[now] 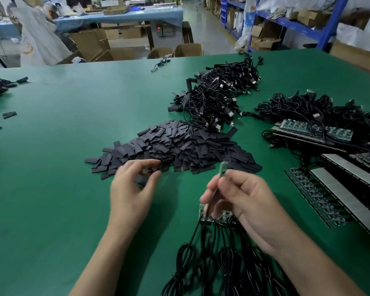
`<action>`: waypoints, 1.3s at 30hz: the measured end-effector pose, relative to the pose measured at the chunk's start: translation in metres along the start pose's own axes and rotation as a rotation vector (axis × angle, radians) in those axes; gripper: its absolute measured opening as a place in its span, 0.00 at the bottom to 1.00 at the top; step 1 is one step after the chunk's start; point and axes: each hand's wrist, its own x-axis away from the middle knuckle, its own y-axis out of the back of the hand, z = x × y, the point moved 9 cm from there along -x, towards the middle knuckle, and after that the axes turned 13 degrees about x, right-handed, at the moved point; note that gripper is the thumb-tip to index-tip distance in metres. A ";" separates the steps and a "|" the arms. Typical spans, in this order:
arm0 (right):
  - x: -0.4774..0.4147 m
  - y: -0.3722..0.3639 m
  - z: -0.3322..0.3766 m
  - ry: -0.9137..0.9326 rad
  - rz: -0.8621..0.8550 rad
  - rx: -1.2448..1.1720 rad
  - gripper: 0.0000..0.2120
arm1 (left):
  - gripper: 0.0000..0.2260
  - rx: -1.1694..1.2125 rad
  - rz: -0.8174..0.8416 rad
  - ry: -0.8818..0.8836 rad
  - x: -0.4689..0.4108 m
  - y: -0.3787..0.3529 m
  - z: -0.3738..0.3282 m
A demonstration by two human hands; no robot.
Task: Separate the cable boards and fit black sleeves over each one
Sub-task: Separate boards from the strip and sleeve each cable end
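Head camera looks down on a bench [62, 146] covered in smooth green matting. The left hand [132, 193], at seven o'clock of centre, has thumb and forefinger curled in on a flat, matt black sleeve [141, 180], though motion blur softens the grip. The right hand [246, 201], at five o'clock, pinches a small green cable board [223, 167] upright between thumb and fingertips, its thin black lead [210, 199] running down past the knuckles. Beneath that hand lies a strip of joined boards [203, 211], partly hidden by the fingers, with glossy coiled cables [212, 265] trailing to six o'clock. At twelve o'clock of the hands spreads a loose pile of sleeves [179, 144], short flattened rectangles. Beyond it, at one o'clock, sits a tangled heap of cables with USB plugs [220, 97]. At three o'clock lie long board panels [316, 197] beside grey strips, and at two o'clock a second cable tangle [320, 110].
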 end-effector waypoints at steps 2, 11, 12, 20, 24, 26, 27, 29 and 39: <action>0.001 0.014 0.003 -0.013 -0.035 -0.226 0.15 | 0.16 -0.264 -0.018 0.016 -0.005 0.009 0.012; -0.001 0.048 -0.006 -0.103 -0.026 -0.187 0.15 | 0.22 -0.511 0.024 -0.005 -0.005 0.008 0.019; -0.001 0.047 -0.010 -0.135 -0.024 -0.123 0.15 | 0.21 -0.519 0.020 -0.019 -0.005 0.008 0.016; 0.001 0.031 -0.005 -0.083 -0.046 0.537 0.15 | 0.12 0.279 0.218 -0.013 0.012 -0.028 -0.014; 0.002 0.012 -0.005 -0.018 -0.060 0.713 0.19 | 0.12 0.565 0.436 0.061 0.035 -0.066 -0.030; 0.001 0.013 -0.012 -0.074 -0.012 0.677 0.21 | 0.11 0.626 0.458 0.088 0.037 -0.072 -0.030; 0.001 0.013 -0.017 -0.106 0.036 0.631 0.20 | 0.11 0.632 0.458 0.094 0.037 -0.072 -0.028; 0.001 0.010 -0.022 -0.143 0.111 0.504 0.17 | 0.12 0.621 0.466 0.092 0.036 -0.073 -0.026; -0.001 0.018 -0.036 -0.186 0.091 0.544 0.11 | 0.11 0.421 0.492 -0.099 0.037 -0.071 -0.036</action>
